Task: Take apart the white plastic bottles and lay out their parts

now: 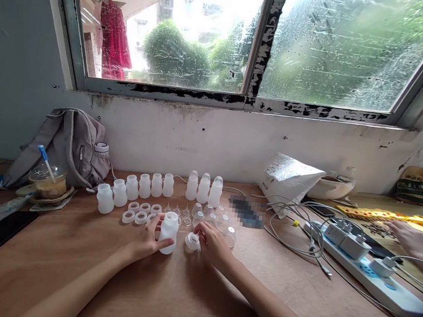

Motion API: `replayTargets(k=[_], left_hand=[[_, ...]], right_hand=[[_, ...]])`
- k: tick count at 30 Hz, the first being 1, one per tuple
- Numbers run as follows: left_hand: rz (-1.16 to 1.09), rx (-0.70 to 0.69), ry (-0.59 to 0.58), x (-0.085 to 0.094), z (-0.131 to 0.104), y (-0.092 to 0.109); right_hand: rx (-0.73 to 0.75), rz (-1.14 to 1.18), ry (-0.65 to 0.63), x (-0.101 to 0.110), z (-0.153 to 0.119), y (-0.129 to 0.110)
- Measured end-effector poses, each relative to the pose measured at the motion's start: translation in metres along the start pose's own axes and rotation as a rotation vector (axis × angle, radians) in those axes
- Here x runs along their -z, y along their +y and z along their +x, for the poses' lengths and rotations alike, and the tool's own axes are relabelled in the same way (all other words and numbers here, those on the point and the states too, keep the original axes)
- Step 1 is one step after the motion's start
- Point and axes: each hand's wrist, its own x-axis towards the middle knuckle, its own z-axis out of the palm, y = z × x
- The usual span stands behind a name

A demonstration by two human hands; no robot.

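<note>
Left hand (147, 237): thumb and fingers curled round bottle (169, 229), upright, near centre, probably to steady it | right hand (213, 241): fingertips pinching ring (192, 242), just right of bottle | open bottles (132, 188): far left, lined up, presumably for easy reach

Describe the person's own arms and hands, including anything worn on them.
The left hand and right hand are ungloved. The left forearm and right forearm are bare, tapering towards the wrists, with no sleeve, watch or bracelet in view. No markings stand out; fine details such as nails are too small to judge.
</note>
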Motion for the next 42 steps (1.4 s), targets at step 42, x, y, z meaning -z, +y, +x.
replayTargets(k=[42], left_hand=[[1.104, -0.166, 0.284, 0.019, 0.173, -0.044]], right_hand=[[0.050, -0.206, -0.116, 0.000, -0.007, -0.007]])
